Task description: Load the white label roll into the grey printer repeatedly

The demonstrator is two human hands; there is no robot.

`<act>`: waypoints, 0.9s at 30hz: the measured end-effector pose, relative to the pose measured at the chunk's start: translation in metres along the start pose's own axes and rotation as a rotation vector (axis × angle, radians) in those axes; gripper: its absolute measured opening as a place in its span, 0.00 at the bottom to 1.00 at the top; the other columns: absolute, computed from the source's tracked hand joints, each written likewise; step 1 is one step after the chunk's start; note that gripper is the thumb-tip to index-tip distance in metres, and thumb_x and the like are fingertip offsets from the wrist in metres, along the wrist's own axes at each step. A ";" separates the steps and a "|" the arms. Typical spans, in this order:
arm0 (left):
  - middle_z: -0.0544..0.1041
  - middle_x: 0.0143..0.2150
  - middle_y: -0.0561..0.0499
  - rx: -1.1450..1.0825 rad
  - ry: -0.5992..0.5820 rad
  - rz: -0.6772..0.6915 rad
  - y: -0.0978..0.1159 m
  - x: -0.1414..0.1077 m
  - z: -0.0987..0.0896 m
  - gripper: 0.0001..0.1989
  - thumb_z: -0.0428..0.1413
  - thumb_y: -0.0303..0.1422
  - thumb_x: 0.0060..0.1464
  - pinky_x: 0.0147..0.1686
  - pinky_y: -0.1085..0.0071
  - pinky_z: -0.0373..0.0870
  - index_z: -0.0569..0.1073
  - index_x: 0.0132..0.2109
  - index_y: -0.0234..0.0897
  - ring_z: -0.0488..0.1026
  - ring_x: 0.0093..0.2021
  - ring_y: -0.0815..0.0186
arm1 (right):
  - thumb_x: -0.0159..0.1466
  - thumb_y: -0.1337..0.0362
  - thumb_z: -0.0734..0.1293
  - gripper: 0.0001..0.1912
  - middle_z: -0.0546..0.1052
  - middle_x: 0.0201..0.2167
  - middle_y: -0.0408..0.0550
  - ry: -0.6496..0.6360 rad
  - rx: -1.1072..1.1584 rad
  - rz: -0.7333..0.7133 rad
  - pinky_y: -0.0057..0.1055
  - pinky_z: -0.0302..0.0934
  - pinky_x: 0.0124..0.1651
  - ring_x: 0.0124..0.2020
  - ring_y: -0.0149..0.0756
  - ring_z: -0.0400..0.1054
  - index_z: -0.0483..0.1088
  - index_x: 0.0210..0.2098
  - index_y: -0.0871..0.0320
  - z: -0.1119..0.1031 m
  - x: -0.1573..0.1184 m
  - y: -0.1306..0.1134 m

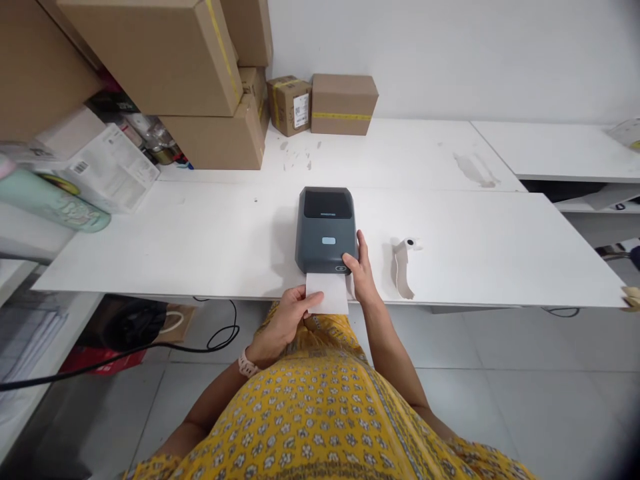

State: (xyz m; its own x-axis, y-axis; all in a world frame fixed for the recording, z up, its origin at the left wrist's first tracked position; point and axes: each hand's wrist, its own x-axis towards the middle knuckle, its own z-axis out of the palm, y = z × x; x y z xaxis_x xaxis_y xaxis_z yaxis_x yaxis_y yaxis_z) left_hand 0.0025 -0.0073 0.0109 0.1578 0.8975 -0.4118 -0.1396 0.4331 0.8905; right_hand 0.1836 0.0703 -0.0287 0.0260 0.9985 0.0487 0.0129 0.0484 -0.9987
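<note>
Dark grey printer (327, 230) sits on the white table (215, 247) near its front edge, straight ahead of the wearer, pale button on top. White paper (335, 300) sticks out at the printer's front and hangs past the table edge. Left hand (290, 317) nearly closed, pinching the paper's left side, thumb on top, other fingers mostly hidden underneath (pink watch (247, 363) on that wrist). Right hand (362, 277) part-curled, has hold of the printer's right front corner, thumb on top near a small oval mark, index finger along the side; how firmly, cannot tell. Small partly unwound roll (403, 267) lies right of the printer, well apart from it. Two small cartons (345, 107) at the wall, bigger boxes (215, 140) stacked back left, mint green bottle (65, 203) at far left, tilted
</note>
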 end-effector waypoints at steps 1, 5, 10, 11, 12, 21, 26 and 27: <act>0.79 0.30 0.49 -0.018 -0.002 -0.035 0.001 0.000 0.000 0.21 0.67 0.48 0.46 0.27 0.71 0.64 0.81 0.39 0.35 0.71 0.27 0.67 | 0.65 0.43 0.64 0.47 0.46 0.76 0.54 -0.004 -0.019 -0.006 0.55 0.50 0.73 0.75 0.47 0.48 0.38 0.74 0.48 0.000 0.000 0.001; 0.78 0.29 0.49 -0.006 -0.020 -0.055 -0.003 0.000 -0.002 0.22 0.67 0.50 0.45 0.28 0.70 0.65 0.80 0.38 0.35 0.73 0.30 0.64 | 0.67 0.44 0.61 0.45 0.45 0.77 0.53 0.007 -0.108 -0.061 0.57 0.50 0.72 0.75 0.48 0.46 0.35 0.75 0.47 0.003 -0.004 -0.009; 0.75 0.28 0.51 0.195 0.016 0.110 0.001 0.002 -0.013 0.18 0.62 0.49 0.53 0.33 0.68 0.66 0.78 0.35 0.37 0.71 0.32 0.64 | 0.71 0.50 0.59 0.24 0.44 0.77 0.39 0.112 -0.590 -0.372 0.63 0.37 0.74 0.77 0.53 0.34 0.62 0.65 0.41 0.005 -0.016 -0.048; 0.74 0.29 0.51 0.255 0.079 0.183 0.004 0.002 -0.017 0.17 0.60 0.48 0.55 0.33 0.68 0.66 0.77 0.35 0.38 0.71 0.32 0.64 | 0.71 0.50 0.59 0.20 0.47 0.76 0.36 0.095 -0.683 -0.418 0.64 0.35 0.74 0.77 0.54 0.33 0.68 0.60 0.40 0.005 -0.016 -0.054; 0.75 0.31 0.51 0.308 0.157 0.259 0.007 0.003 -0.020 0.15 0.59 0.47 0.57 0.34 0.69 0.66 0.76 0.35 0.39 0.71 0.34 0.64 | 0.71 0.50 0.59 0.18 0.49 0.76 0.34 0.072 -0.748 -0.446 0.65 0.33 0.74 0.77 0.55 0.34 0.72 0.57 0.40 0.004 -0.016 -0.059; 0.64 0.69 0.44 0.474 0.352 0.640 0.036 0.031 -0.021 0.24 0.52 0.45 0.64 0.66 0.56 0.60 0.65 0.65 0.47 0.59 0.70 0.55 | 0.69 0.42 0.62 0.19 0.67 0.68 0.38 -0.108 -0.924 -0.470 0.65 0.19 0.74 0.77 0.54 0.38 0.75 0.47 0.44 0.006 0.006 -0.080; 0.49 0.77 0.47 0.361 0.277 0.467 0.027 0.043 -0.009 0.35 0.52 0.49 0.64 0.73 0.52 0.49 0.51 0.73 0.51 0.47 0.76 0.53 | 0.70 0.41 0.59 0.22 0.61 0.72 0.39 -0.115 -0.811 -0.467 0.63 0.25 0.75 0.77 0.52 0.36 0.74 0.51 0.45 -0.005 0.001 -0.068; 0.48 0.78 0.48 0.338 0.268 0.438 0.024 0.044 -0.008 0.36 0.51 0.50 0.64 0.74 0.52 0.48 0.50 0.73 0.51 0.46 0.77 0.53 | 0.71 0.42 0.57 0.23 0.57 0.73 0.40 -0.077 -0.727 -0.444 0.63 0.30 0.75 0.77 0.51 0.35 0.73 0.54 0.45 -0.009 -0.002 -0.059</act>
State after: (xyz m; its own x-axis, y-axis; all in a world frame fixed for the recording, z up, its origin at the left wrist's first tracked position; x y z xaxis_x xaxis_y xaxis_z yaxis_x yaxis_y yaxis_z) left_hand -0.0017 0.0429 0.0126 -0.1020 0.9947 0.0110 0.1888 0.0085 0.9820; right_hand 0.1914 0.0647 0.0305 -0.2011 0.8913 0.4064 0.6443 0.4328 -0.6305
